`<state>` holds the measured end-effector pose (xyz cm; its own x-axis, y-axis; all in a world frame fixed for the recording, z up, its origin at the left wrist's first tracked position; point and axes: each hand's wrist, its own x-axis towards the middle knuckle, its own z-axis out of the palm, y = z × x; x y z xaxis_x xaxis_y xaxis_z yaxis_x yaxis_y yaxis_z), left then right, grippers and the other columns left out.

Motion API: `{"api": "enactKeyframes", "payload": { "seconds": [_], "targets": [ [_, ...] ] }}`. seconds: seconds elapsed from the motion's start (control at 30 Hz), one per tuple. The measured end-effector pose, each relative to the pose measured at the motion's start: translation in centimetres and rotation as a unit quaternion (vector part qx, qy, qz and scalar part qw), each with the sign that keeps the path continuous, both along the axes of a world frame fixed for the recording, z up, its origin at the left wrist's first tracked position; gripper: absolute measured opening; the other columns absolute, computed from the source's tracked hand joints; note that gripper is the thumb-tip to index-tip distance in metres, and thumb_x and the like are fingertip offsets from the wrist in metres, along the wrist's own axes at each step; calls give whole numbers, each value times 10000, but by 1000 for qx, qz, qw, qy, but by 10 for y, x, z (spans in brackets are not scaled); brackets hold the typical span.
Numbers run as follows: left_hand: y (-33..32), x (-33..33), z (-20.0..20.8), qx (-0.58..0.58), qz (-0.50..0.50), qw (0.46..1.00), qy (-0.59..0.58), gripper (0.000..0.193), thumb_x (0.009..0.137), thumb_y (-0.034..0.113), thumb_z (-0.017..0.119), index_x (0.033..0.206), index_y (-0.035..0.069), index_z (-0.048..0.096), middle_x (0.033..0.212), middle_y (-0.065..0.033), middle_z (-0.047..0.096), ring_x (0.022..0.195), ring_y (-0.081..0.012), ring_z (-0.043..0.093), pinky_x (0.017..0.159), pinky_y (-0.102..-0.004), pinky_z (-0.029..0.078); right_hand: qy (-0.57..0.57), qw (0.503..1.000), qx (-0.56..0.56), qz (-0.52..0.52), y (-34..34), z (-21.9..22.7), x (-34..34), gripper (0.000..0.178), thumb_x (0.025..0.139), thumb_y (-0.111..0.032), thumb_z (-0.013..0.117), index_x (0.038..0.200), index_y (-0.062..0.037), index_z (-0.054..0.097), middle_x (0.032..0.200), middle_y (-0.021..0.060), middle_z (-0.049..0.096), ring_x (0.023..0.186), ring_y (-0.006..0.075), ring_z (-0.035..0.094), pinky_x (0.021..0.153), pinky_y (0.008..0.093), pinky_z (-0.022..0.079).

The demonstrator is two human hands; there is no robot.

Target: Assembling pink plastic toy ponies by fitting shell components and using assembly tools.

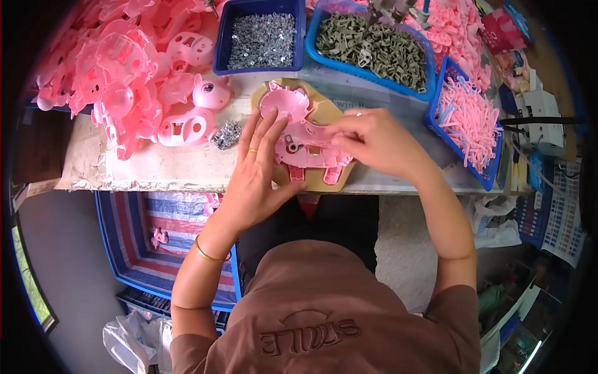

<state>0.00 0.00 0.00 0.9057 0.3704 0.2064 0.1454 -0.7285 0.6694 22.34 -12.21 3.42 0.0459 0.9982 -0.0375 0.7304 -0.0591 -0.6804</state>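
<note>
In front of me a pink plastic toy animal half-shell (314, 156) lies hollow side up in a tan shaped holder (330, 107) at the table's front edge. A small dark ring-like part sits inside the shell. My left hand (252, 165) rests over the shell's left side, fingers stretched across it and thumb by its lower edge. At the shell's right end is my right hand (386, 142), thumb and fingers pinched together. Whatever it pinches is hidden by the fingers. A small heap of screws (227, 134) lies just left of my left hand.
Pink shells (121, 75) pile up at the left. Along the back stand a dark blue bin (218, 47) of screws and a light blue basket (374, 78) of grey-green parts. A blue basket (451, 153) of pink sticks stands right. Below left is a striped-lined crate (121, 249).
</note>
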Motion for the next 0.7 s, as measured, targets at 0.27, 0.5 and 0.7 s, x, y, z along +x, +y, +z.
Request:
{"api": "enactKeyframes", "payload": {
  "seconds": [0.27, 0.5, 0.7],
  "targets": [
    [-2, 2, -1, -12, 14, 1000, 9, 929, 701, 162, 818, 1482, 49, 328, 1550, -203, 302, 1469, -416, 196, 1180, -488, 260, -42, 996, 20, -76, -9, 13, 9, 143, 843, -90, 683, 972, -39, 716, 765, 87, 626, 652, 191, 615, 568, 322, 451],
    [3, 3, 0, 15, 24, 1000, 1, 917, 708, 176, 814, 1477, 41, 333, 1533, -209, 323, 1460, -428, 209, 1181, -490, 260, -135, 990, 18, -28, 1, -1, -15, 143, 840, -173, 682, 925, -63, 717, 794, 89, 644, 711, 281, 647, 633, 392, 499],
    [-1, 1, 1, -2, 34, 999, -35, 741, 774, 181, 777, 1407, 11, 432, 1466, -202, 412, 1416, -428, 299, 1153, -484, 307, 12, 974, 211, -80, 61, 39, -43, 390, 853, -125, 730, 1222, -57, 624, 1031, 102, 671, 879, 197, 675, 732, 344, 533]
  ]
}}
